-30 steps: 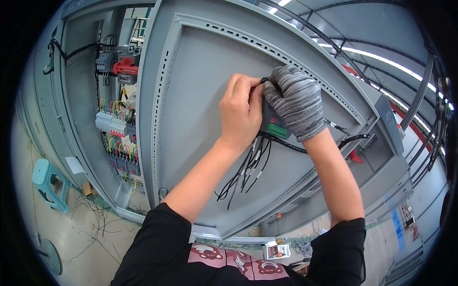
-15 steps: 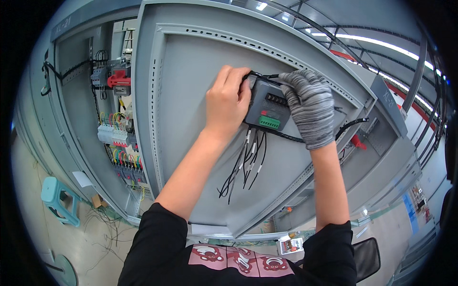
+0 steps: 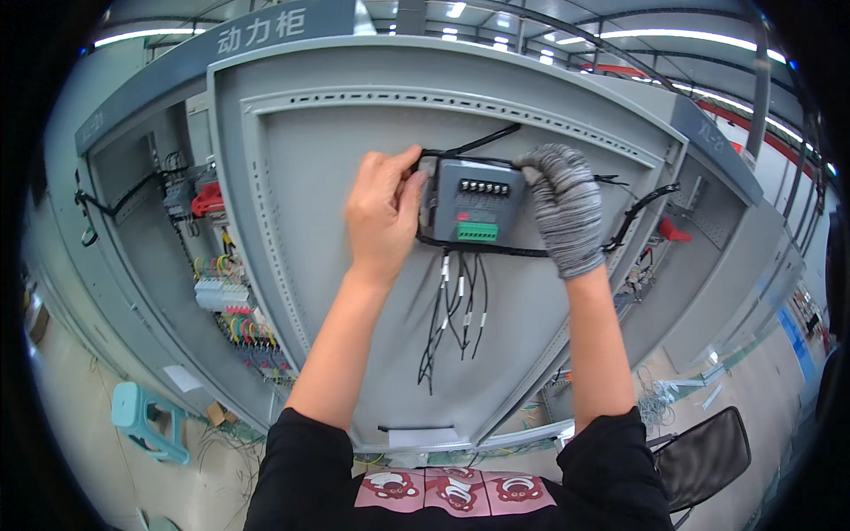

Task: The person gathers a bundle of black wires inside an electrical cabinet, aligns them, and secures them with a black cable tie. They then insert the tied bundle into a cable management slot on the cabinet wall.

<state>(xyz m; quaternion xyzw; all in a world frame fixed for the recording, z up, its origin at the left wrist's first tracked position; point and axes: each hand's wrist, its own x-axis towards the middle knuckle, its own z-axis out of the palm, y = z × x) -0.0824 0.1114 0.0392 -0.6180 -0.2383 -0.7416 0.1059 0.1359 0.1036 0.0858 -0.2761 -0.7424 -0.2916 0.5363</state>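
A dark grey, box-shaped electrical module [image 3: 494,208] with a green terminal block [image 3: 478,232] sits on the grey cabinet door [image 3: 345,142]. A black wrapped wire bundle [image 3: 482,251] runs round its left side and along its top and bottom. At the module's upper left corner my bare left hand [image 3: 382,212] pinches the bundle between thumb and fingers. My right hand [image 3: 567,211], in a grey striped knit glove, has closed fingers on the bundle by the upper right corner. Several loose black wires [image 3: 450,301] with white markers hang below. Another black branch [image 3: 487,138] slants up from the top.
To the left an open cabinet holds breakers [image 3: 221,295] with coloured wires and a red switch handle [image 3: 208,201]. A turquoise stool [image 3: 146,420] stands on the floor at left, a black mesh chair [image 3: 706,462] at lower right. A second red handle [image 3: 673,230] shows at right.
The view has turned, showing the door more squarely. Both hands stay at the module's upper corners, and the bundle now lies closer along its top edge. A branch now shows slanting upward.
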